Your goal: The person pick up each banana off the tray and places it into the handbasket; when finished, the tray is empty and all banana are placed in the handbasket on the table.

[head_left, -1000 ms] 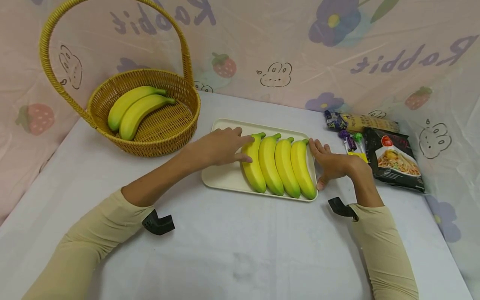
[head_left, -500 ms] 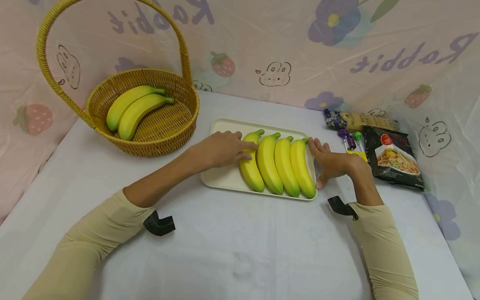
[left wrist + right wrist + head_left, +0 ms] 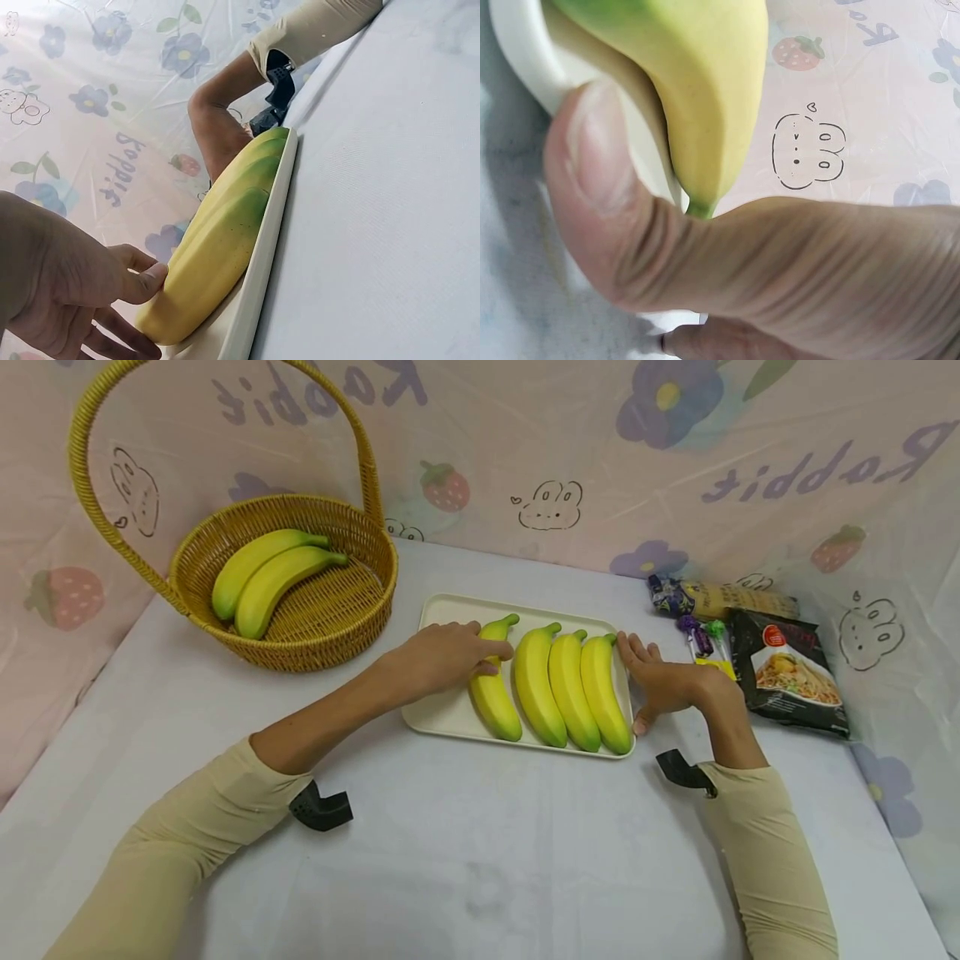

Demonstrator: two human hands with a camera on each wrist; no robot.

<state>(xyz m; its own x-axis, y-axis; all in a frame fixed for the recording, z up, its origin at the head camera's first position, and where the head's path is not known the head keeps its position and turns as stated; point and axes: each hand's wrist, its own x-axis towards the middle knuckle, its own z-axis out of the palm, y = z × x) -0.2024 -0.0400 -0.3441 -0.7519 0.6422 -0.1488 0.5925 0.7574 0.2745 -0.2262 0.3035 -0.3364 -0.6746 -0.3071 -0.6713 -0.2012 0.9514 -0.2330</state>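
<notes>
On the cream rectangular tray (image 3: 442,714), my left hand (image 3: 442,658) grips the leftmost yellow banana (image 3: 497,700) around its upper half. In the left wrist view, the thumb (image 3: 146,283) lies on one side of that banana and the fingers reach round the other. A gap separates it from three bananas (image 3: 570,693) lying side by side at the tray's right. My right hand (image 3: 663,685) rests at the tray's right edge with fingers extended; in the right wrist view its thumb (image 3: 600,165) presses against the rim, beside the rightmost banana (image 3: 712,97).
A tall-handled wicker basket (image 3: 315,652) with two bananas (image 3: 273,581) inside stands at the back left. Lollipops (image 3: 703,639), a black noodle packet (image 3: 791,672) and a yellow-and-blue package (image 3: 723,602) lie at the right. A printed curtain (image 3: 525,443) hangs behind the table.
My left hand has closed round the leftmost banana and drawn it leftward, widening the gap to the other three. The right hand has stayed at the tray's edge.
</notes>
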